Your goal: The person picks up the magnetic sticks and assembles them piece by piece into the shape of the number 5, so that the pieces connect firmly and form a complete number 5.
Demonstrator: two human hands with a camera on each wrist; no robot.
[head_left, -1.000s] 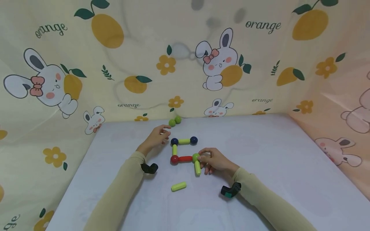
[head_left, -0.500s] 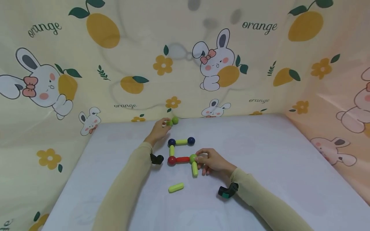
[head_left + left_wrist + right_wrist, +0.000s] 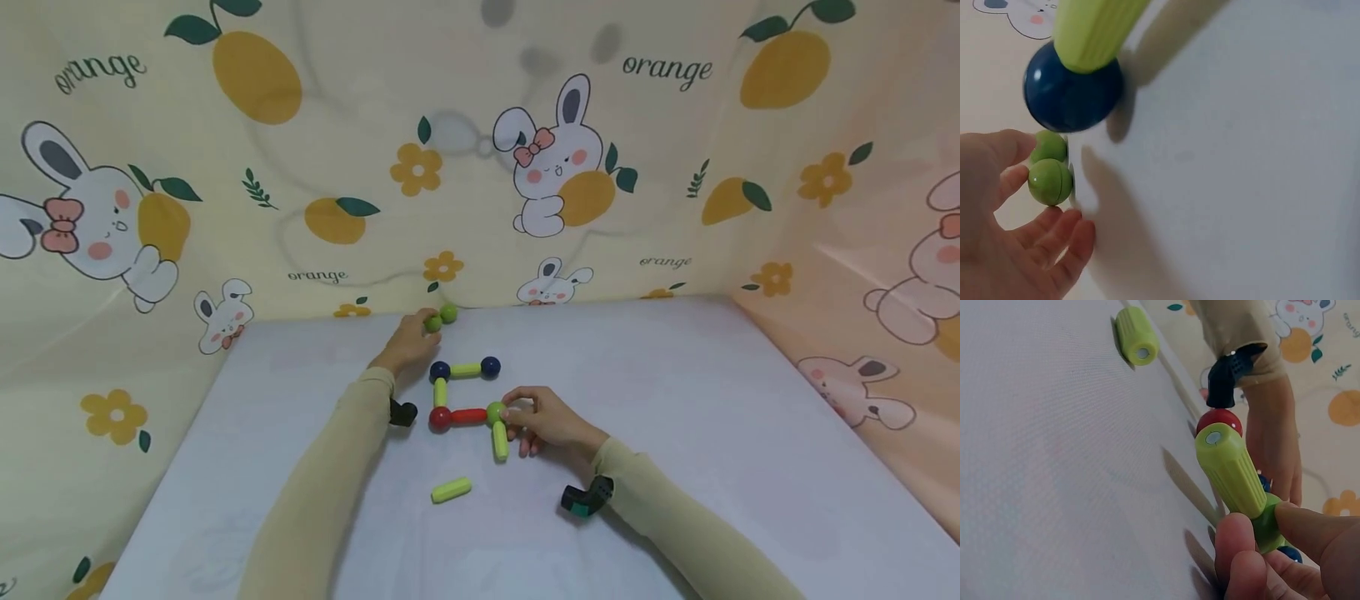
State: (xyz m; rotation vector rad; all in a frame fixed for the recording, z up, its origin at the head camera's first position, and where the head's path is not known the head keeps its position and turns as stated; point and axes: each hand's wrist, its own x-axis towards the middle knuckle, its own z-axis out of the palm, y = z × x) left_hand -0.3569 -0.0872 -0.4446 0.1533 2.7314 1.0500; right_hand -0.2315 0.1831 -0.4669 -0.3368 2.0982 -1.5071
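At the back of the table my left hand (image 3: pixel 411 337) has its fingers round the nearer of two green balls (image 3: pixel 1050 182); the other green ball (image 3: pixel 448 313) sits right beside it. My right hand (image 3: pixel 553 421) pinches a third green ball (image 3: pixel 1266 525) at the corner of a magnetic stick-and-ball shape. From that ball a yellow-green rod (image 3: pixel 500 442) points toward the front and a red rod (image 3: pixel 469 416) runs left to a red ball (image 3: pixel 440 418). Another yellow-green rod (image 3: pixel 440 392) leads back to a dark blue ball (image 3: pixel 440 372), then one more rod (image 3: pixel 465 369) to a second blue ball (image 3: pixel 491 367).
A loose yellow-green rod (image 3: pixel 451 490) lies in front of the shape, its end showing a metal disc in the right wrist view. A patterned cloth (image 3: pixel 360 167) with rabbits and oranges stands behind the white table (image 3: pixel 675 400).
My left hand has reached back from beside the blue ball to the nearer green ball, its fingers now round it. My right hand keeps its hold on the corner ball.
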